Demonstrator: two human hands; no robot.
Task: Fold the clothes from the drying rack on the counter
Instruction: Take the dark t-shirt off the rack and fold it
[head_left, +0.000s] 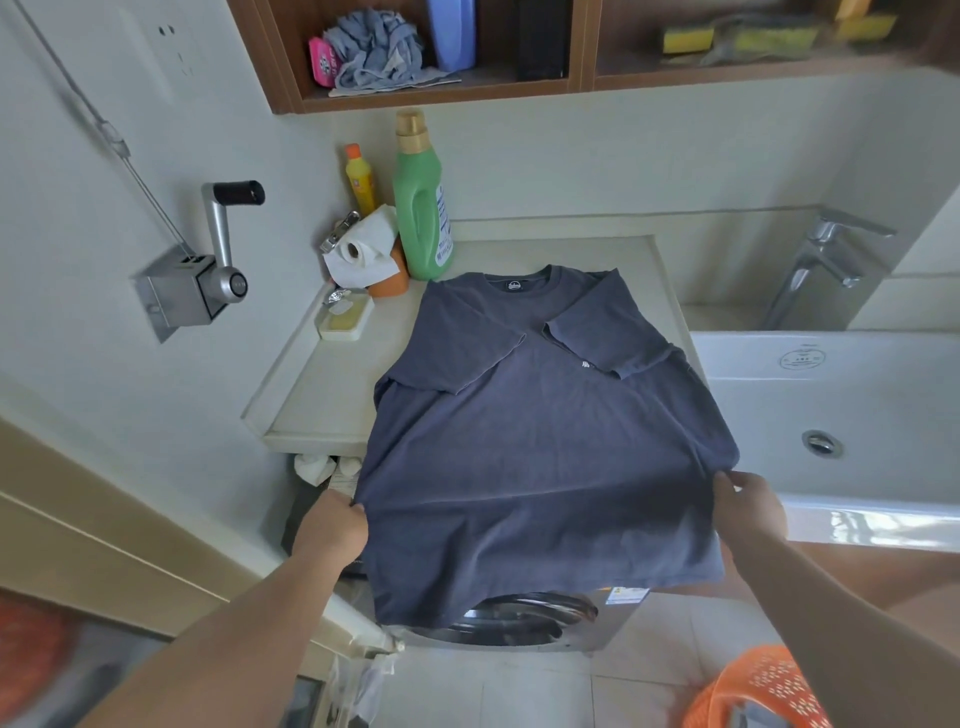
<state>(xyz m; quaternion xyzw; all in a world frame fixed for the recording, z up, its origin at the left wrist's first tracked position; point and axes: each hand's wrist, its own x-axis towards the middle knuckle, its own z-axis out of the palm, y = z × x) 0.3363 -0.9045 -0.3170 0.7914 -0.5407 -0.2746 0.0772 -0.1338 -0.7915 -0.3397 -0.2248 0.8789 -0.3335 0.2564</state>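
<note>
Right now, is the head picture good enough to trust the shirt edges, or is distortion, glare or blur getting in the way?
Head view: the dark grey-blue T-shirt and both hands, left and right, are sharp; wide-angle bending curves the cream counter and the white ceramic sink; glare sits on the sink's front rim; the orange mesh basket and frame corners are soft.

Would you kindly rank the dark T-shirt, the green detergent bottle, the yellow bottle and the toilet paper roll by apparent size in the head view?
Largest to smallest:
1. dark T-shirt, though it is nearest the camera
2. green detergent bottle
3. toilet paper roll and yellow bottle: too alike to rank.
</note>
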